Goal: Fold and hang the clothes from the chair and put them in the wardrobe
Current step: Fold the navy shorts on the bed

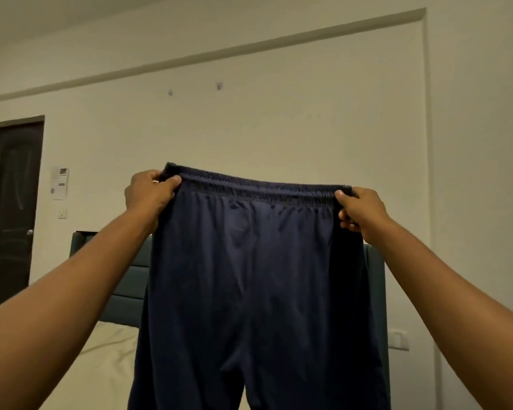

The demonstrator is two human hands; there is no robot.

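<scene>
A: Where are the navy trousers (255, 276)?
B: Held up by the waistband's 2 ends; left hand (148, 192) and right hand (360, 210) each pinch 1.
A: Room?
B: Bare wall (279, 113) behind, bed (101, 365) below.

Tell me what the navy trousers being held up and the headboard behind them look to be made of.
Navy trousers: a soft, thin knit, probably polyester or a cotton blend; it drapes loosely with a faint sheen, and the waistband is gathered elastic. Left hand and right hand pinch its ends.
Headboard: padded teal panels, likely faux leather or fabric; smooth, stitched into horizontal bands.
</scene>
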